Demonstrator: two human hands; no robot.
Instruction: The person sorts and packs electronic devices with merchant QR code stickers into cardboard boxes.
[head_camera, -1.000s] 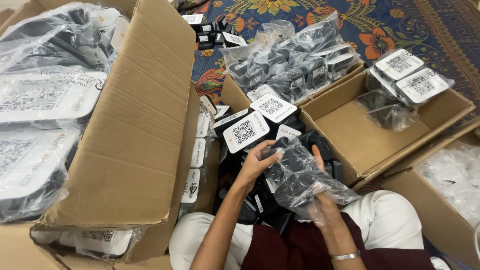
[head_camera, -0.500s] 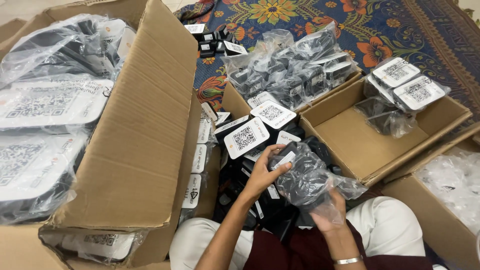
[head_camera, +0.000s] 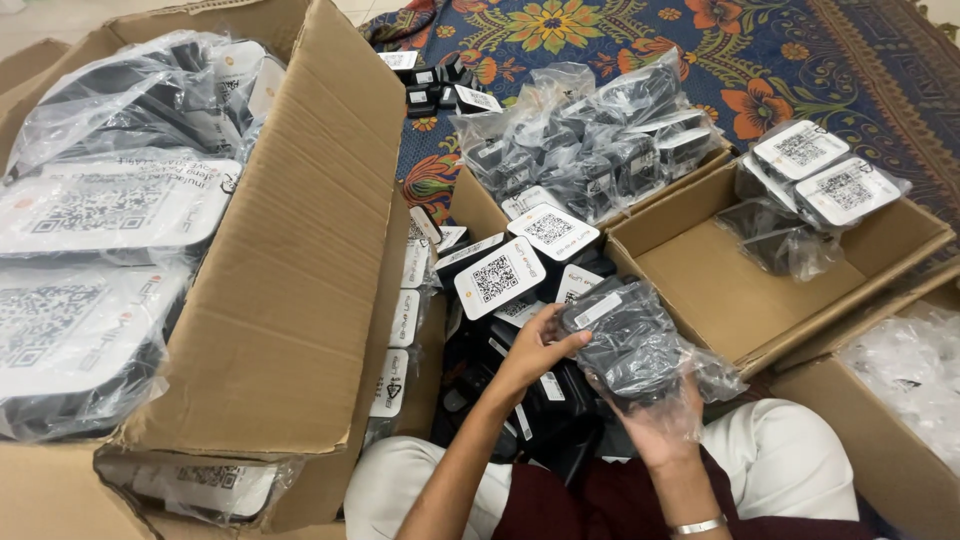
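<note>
I hold a clear plastic bag of black devices (head_camera: 625, 338) above my lap with both hands. My left hand (head_camera: 537, 345) grips the bag's left end, thumb and fingers on it. My right hand (head_camera: 658, 425) supports it from underneath, partly hidden by the plastic. Just beyond lies a pile of black devices with white code-printed faces (head_camera: 497, 276), some upright, some tilted. An open cardboard box (head_camera: 700, 290) sits right of the bag, with two bagged devices (head_camera: 820, 185) in its far corner.
A large cardboard box (head_camera: 290, 250) full of bagged white-faced devices stands at left. Bagged black devices (head_camera: 590, 135) are heaped at the back on a floral rug (head_camera: 800, 60). Another box with clear plastic (head_camera: 900, 370) sits at right.
The bag has been turned and lifted slightly between my hands, moving a little to the right. My right hand has shifted further under it.
</note>
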